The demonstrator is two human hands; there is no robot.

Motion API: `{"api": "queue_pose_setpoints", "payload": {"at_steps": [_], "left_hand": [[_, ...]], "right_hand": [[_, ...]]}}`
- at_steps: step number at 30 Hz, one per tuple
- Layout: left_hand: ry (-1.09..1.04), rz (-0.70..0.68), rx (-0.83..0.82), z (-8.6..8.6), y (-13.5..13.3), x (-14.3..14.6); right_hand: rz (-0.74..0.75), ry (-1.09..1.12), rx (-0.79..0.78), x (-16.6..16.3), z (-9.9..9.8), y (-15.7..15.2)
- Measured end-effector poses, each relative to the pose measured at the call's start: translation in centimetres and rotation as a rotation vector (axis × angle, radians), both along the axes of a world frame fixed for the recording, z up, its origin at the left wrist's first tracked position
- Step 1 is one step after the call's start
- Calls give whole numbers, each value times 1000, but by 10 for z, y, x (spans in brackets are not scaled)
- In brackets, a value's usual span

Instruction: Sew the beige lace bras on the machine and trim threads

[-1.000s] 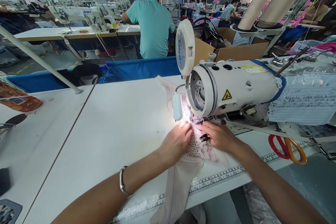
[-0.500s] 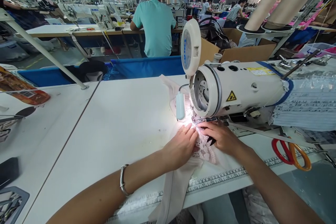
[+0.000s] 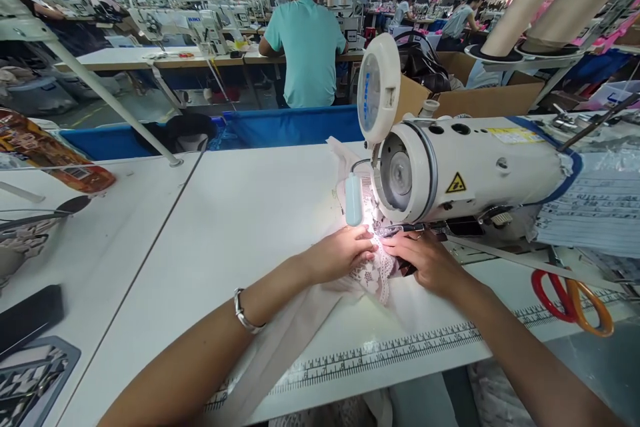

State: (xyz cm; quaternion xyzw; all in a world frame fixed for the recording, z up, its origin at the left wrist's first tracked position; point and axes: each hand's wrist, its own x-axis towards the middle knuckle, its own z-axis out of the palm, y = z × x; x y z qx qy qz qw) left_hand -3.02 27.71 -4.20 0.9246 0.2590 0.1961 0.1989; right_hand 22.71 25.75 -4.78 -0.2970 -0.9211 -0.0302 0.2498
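Observation:
Pale pink lace fabric [image 3: 375,277] lies under the lit needle area of a white sewing machine [image 3: 470,160]. My left hand [image 3: 340,255] has its fingers curled together on the left edge of this lace, gripping it beside the needle. A long plain strip of the fabric [image 3: 295,340] trails from there under my left forearm, over the table's front edge. My right hand [image 3: 425,260] presses its fingertips on the lace just right of the needle. Tucked under its fingers is a small dark pointed tool [image 3: 406,268], mostly hidden. The needle itself is lost in glare.
Red-and-orange-handled scissors [image 3: 573,300] lie at the right. A ruler tape [image 3: 380,357] runs along the front edge. At left are a bottle [image 3: 55,150], a dark phone-like slab [image 3: 31,317] and a grey tray [image 3: 70,353]. Thread cones [image 3: 515,20] stand behind; a person [image 3: 307,47] sits ahead.
My left hand has curled its fingers and drawn slightly left, swinging the trailing fabric strip leftward. The round part in the machine's open head has turned. The whole view has shifted a little.

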Motion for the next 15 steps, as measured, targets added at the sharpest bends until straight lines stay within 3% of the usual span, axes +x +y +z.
{"api": "queue_pose_setpoints", "payload": {"at_steps": [3, 7, 11, 15], "left_hand": [[30, 34, 12, -1, 5, -3], [100, 71, 153, -2, 2, 1], [173, 2, 291, -2, -4, 7], [145, 3, 315, -2, -7, 7]], "right_hand": [[11, -19, 14, -1, 3, -1], [39, 5, 41, -2, 6, 0], [58, 45, 40, -1, 3, 3], [44, 24, 2, 2, 2, 1]]}}
